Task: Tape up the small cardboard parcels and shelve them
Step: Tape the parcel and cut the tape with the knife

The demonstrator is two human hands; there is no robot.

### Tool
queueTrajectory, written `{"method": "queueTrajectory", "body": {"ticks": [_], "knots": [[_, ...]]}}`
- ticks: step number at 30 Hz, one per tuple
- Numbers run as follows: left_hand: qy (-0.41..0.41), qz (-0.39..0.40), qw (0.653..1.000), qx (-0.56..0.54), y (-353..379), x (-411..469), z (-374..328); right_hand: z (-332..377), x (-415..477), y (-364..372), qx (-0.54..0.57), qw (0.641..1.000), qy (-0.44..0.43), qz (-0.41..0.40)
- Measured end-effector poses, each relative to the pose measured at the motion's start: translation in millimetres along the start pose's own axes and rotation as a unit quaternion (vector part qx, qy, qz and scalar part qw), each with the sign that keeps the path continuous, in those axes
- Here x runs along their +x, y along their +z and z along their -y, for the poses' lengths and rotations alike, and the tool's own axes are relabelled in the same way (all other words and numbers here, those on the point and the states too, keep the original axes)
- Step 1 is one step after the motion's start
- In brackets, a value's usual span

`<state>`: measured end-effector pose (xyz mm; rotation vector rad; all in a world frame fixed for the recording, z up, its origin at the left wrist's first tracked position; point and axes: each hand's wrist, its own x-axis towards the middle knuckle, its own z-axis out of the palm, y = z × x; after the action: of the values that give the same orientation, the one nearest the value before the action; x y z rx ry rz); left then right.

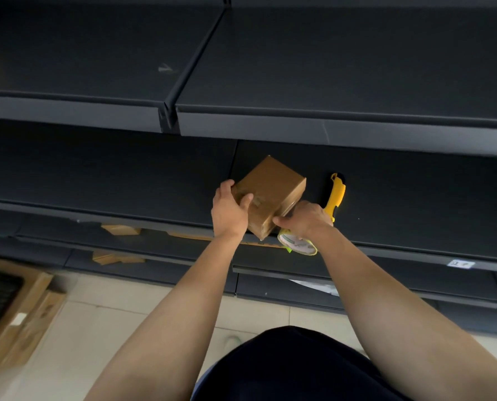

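Now: parcel on the middle shelf, both hands at it

Dark metal shelving fills the view in several tiers. The upper shelf (328, 68) is matte, with a pale scuff on its left panel. The middle shelf (415, 198) carries the small cardboard parcel (270, 186), set askew near the front edge with one corner pointing back at the person. A yellow utility knife (337, 195) lies on the same shelf to the parcel's right, its near end hidden behind the right hand. Lower tiers hold flat cardboard scraps (119, 229). A white label (461, 263) sits on a shelf lip at right. Below is a pale tiled floor (102, 328), with brown cartons (24, 314) at lower left.

Both forearms reach forward, close together at the wrists. The left hand (229, 209) grips the parcel's near left corner, thumb on top and fingers wrapped down the side. The right hand (305, 218) curls round a tape roll (298, 245) at the parcel's near right face, thumb tip touching the box's lower edge. The roll hangs past the shelf's front edge.
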<state>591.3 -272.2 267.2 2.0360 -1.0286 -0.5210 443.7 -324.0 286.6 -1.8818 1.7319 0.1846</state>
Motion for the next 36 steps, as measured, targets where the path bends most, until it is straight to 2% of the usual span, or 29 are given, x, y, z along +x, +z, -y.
{"method": "queueTrajectory", "body": {"ticks": [3, 7, 12, 16, 18, 21, 24, 27, 30, 33, 36], "knots": [[0.084, -0.049, 0.994, 0.048, 7, -7, 1, -2, 0, 5, 0.013, 1.0, -0.005, 0.011], [0.11, -0.059, 0.989, 0.083, 8, -10, 6, -3, 0, 8, 0.049, 0.999, 0.006, 0.011], [0.148, 0.035, 0.957, 0.246, 6, -19, 15, -1, 0, 9, 0.061, 0.998, 0.022, 0.02], [0.154, 0.066, 0.946, 0.277, 6, -19, 11, -2, -1, 10, 0.073, 0.997, 0.011, 0.015], [0.15, 0.077, 0.952, 0.257, 3, -17, 9, -4, -2, 11, 0.086, 0.995, -0.019, 0.035], [0.124, 0.09, 0.969, 0.195, -10, -12, 3, -3, -9, 0, 0.209, 0.972, -0.054, 0.092], [0.051, 0.122, 0.989, 0.059, -23, -6, 0, 7, -20, -30, 0.286, 0.935, -0.104, 0.18], [-0.036, 0.143, 0.989, -0.03, -26, -2, 0, 20, -21, -48, 0.312, 0.908, -0.14, 0.241], [-0.072, 0.127, 0.985, -0.092, -24, 5, 1, 33, -23, -48, 0.32, 0.909, -0.137, 0.231], [-0.081, 0.072, 0.982, -0.154, -25, 17, 3, 41, -24, -47, 0.321, 0.918, -0.151, 0.178], [-0.081, 0.06, 0.98, -0.174, -22, 27, 2, 48, -26, -47, 0.311, 0.927, -0.157, 0.138]]}}
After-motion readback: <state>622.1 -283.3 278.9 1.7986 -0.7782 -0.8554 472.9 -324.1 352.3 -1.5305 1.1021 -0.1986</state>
